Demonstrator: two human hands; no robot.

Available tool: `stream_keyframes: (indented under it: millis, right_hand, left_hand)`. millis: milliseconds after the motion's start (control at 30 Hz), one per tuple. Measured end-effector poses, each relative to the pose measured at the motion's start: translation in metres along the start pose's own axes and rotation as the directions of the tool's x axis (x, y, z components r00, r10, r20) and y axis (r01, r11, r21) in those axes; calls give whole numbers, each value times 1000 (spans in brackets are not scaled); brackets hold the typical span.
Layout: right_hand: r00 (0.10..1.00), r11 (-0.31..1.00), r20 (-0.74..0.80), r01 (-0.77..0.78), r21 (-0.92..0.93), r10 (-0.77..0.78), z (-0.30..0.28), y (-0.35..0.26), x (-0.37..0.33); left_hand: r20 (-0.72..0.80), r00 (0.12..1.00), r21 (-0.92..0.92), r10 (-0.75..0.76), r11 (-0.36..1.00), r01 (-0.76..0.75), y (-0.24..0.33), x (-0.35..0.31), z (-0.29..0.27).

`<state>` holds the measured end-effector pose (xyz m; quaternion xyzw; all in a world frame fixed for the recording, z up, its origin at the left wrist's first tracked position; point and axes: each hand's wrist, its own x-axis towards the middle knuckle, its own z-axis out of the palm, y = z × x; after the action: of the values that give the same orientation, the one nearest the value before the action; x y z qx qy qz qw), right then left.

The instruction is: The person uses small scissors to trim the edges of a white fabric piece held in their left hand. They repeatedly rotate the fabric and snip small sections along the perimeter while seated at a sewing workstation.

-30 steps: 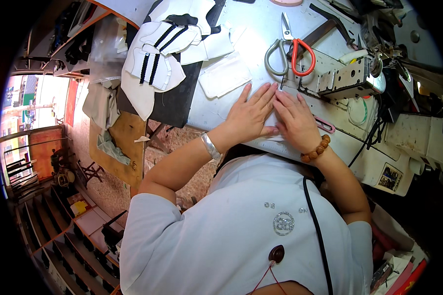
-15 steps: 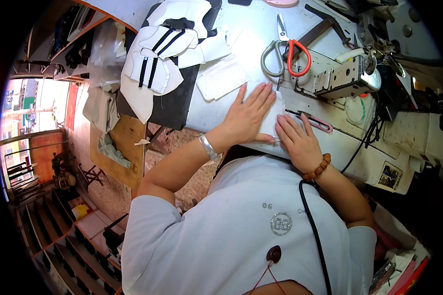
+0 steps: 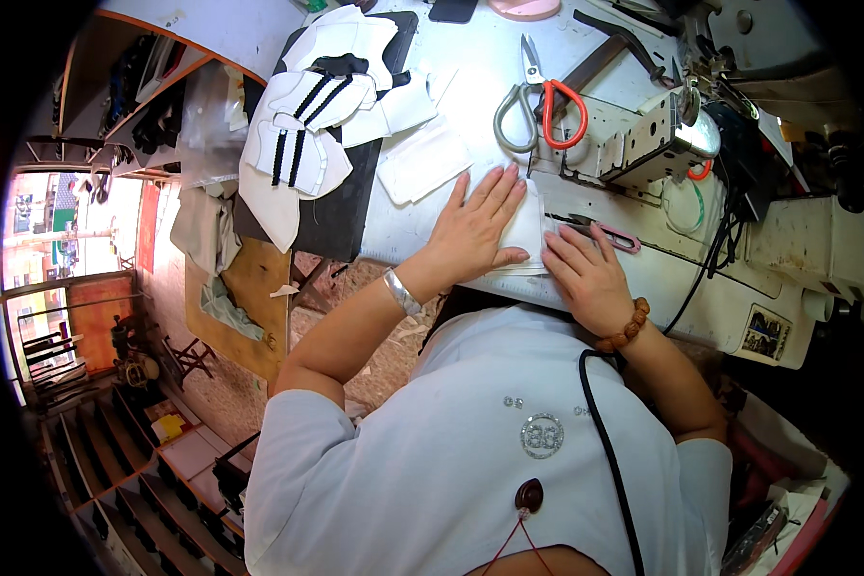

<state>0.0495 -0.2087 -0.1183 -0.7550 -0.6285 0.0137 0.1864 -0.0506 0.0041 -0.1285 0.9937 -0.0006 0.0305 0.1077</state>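
left hand [image 3: 478, 223] spread flat on white fabric piece [image 3: 528, 230], long axis seemingly toward sewing machine [image 3: 658, 139], right hand [image 3: 586, 274] flat beside

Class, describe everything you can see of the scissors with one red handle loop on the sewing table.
The scissors with one red and one grey handle loop lie flat on the pale sewing table, closed, metal blades pointing away from the person and loops toward them. They sit beside the sewing machine, beyond both hands; nothing holds them.
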Motion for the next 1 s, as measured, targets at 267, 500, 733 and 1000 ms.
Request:
stream_keyframes:
  millis: [267, 500, 733, 1000]
  right_hand:
    - [977, 976, -157, -112, 187, 142, -12, -1, -11]
    - [892, 665, -51, -297, 685, 450, -5, -5, -10]
    - [759, 121, 230, -375, 919, 610, 15, 6, 2]
    - [746, -363, 508, -372, 855, 432, 1, 0, 17]
  left_hand:
    - [27, 965, -223, -262, 939, 261, 9, 7, -27]
    - [121, 866, -501, -486, 723, 476, -2, -13, -16]
    - [393, 793, -918, -464, -157, 363, -5, -35, -1]
    - [375, 900, -912, -223, -266, 313, 16, -36, -26]
